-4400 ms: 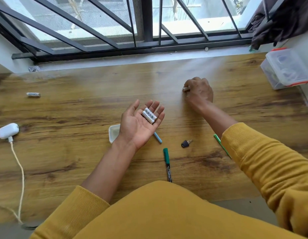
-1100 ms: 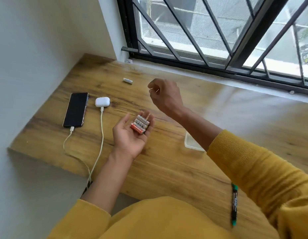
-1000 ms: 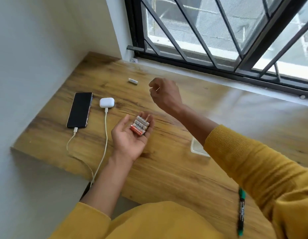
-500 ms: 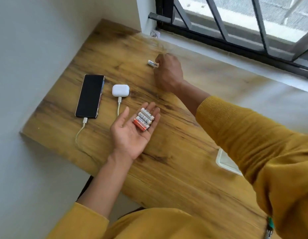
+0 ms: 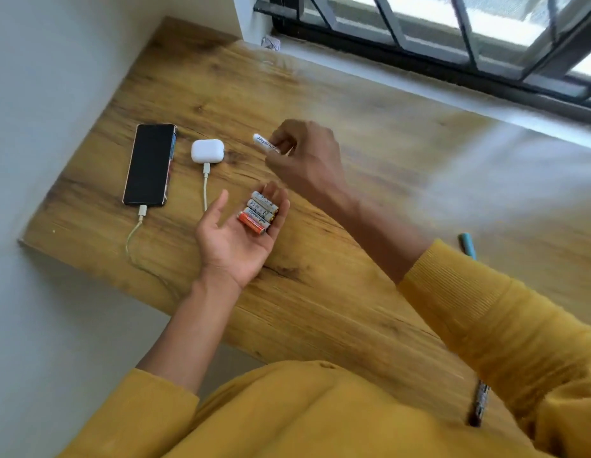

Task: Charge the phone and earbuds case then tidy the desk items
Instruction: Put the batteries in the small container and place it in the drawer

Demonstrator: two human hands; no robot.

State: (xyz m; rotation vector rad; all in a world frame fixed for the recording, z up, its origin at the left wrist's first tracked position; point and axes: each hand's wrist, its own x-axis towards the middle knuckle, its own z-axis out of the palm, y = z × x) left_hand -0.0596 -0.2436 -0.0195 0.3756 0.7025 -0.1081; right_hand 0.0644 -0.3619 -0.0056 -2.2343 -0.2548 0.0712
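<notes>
Batteries: three (image 5: 258, 213) on left palm (image 5: 236, 239), one (image 5: 265, 144) pinched right (image 5: 307, 157).

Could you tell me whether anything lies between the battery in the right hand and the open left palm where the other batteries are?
Nothing visible does. The right hand pinches the white battery above the desk, and only bare wood shows between it and the left hand, which carries the other batteries on its fingers.

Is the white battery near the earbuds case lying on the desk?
No, the right hand pinches the white battery above the desk.
</notes>
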